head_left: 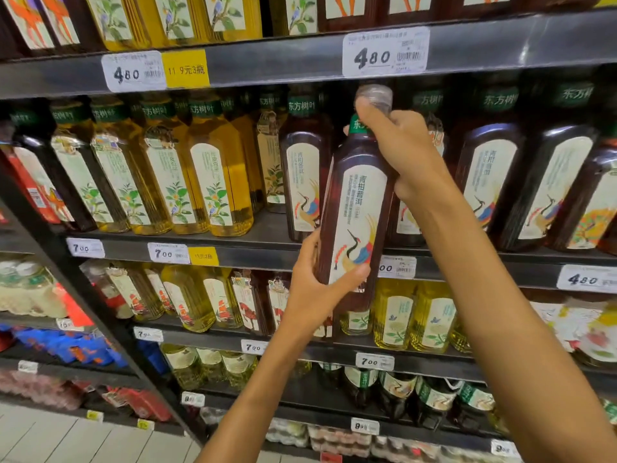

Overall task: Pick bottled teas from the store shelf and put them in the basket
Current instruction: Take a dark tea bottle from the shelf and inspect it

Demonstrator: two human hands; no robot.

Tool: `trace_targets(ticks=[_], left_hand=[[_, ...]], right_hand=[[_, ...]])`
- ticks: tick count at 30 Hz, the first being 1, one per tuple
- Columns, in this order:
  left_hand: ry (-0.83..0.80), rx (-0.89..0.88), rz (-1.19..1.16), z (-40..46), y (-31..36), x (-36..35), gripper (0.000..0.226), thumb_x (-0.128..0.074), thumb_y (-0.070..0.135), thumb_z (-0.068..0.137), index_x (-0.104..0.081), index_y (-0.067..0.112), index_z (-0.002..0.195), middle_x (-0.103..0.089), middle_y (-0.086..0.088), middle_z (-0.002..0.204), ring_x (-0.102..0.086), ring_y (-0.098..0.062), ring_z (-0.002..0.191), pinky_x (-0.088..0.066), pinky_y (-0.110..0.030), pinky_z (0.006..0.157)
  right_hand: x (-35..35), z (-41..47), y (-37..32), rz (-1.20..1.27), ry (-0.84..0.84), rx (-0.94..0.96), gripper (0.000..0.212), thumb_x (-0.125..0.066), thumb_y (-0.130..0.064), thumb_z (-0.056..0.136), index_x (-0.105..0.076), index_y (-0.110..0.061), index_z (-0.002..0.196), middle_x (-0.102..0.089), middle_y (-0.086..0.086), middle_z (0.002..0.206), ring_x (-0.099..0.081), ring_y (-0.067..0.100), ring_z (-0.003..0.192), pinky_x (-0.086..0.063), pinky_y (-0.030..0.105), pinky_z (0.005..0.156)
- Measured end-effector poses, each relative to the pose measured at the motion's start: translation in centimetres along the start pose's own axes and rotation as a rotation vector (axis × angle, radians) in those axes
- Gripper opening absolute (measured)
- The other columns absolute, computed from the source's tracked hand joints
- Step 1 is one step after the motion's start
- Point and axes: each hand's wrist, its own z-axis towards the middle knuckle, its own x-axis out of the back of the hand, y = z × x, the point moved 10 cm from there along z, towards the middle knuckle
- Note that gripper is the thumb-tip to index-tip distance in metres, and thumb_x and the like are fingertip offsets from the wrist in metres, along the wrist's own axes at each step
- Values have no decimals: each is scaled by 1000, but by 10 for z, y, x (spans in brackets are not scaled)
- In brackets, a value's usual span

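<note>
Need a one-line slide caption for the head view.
Both hands, left hand low, right hand high, hold a dark tea bottle.

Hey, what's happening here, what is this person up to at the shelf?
A person is holding a dark tea bottle with a crane label in front of a store shelf stocked with more bottled teas. The right hand grips the bottle around its neck, and the left hand grips its lower end. The bottle is off the shelf, slightly tilted. No basket is in view.
</note>
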Motion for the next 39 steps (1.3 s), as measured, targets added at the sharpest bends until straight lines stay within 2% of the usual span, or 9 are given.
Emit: trace_targets(ticks=[6,10,15,18,21,26,31,35,39], left_hand=[[-165,195,-271,-39,-7,-17,55,-76,43,61,-61,37,114,-72,14,104,-68,-6,98,-56,-22,75],[-227,327,-663,-61,-9,-46,71,-92,45,44,-72,15,106,-75,-2,94,-71,-16,87,-59,-35,73],[-339,423,-918,-81,-3,-107,76,-89,46,56,-67,8,118,-69,-14,113,-67,-30,100,-55,-46,87],[-249,387,-785,-82,-9,-119,65,-79,53,68,-67,14,119,-67,-10,115,-63,-28,106,-49,-52,97],[-136,356,-463,-86,-7,-129,54,-55,67,77,-72,29,110,-70,0,115,-65,-16,109,-55,-33,85],[-33,373,-581,-115,-16,-171,57,-62,63,76,-68,24,118,-67,-9,122,-64,-23,112,-55,-32,85],[-92,390,-777,-136,-1,-207,76,-61,60,72,-55,16,134,-52,-18,138,-49,-39,125,-37,-58,106],[-151,420,-663,-145,1,-222,83,-58,68,71,-52,18,136,-49,-23,139,-48,-38,124,-33,-59,109],[-152,444,-445,-137,-3,-199,46,-35,62,90,-65,41,118,-66,1,125,-61,-18,117,-50,-39,98]], right_hand=[[7,-14,7,73,-124,-29,21,-68,-34,86,-65,-14,79,-68,5,77,-64,14,69,-51,29,72],[-4,-26,19,531,-324,-182,24,-57,-33,92,-63,-11,83,-65,5,75,-67,18,67,-50,39,87],[13,-46,24,596,-443,-240,32,-41,-39,98,-54,-9,97,-70,10,77,-69,28,75,-57,35,71],[51,-49,26,547,-332,-218,28,-49,-34,97,-58,-9,86,-65,7,68,-63,26,70,-53,37,74],[94,-56,23,409,-247,-102,28,-54,-29,95,-65,-14,75,-68,4,65,-65,16,62,-54,32,69],[125,-76,35,157,-348,-102,33,-54,-43,94,-70,-16,86,-75,5,83,-71,15,78,-56,27,72],[128,-99,41,526,-529,-282,43,-46,-46,95,-64,-8,100,-70,12,86,-69,23,81,-55,34,79],[117,-113,36,791,-588,-358,42,-44,-46,93,-57,-6,96,-65,12,79,-63,28,76,-52,37,75],[138,-104,38,592,-455,-240,40,-51,-40,95,-69,-13,72,-67,5,68,-65,19,63,-52,43,83]])
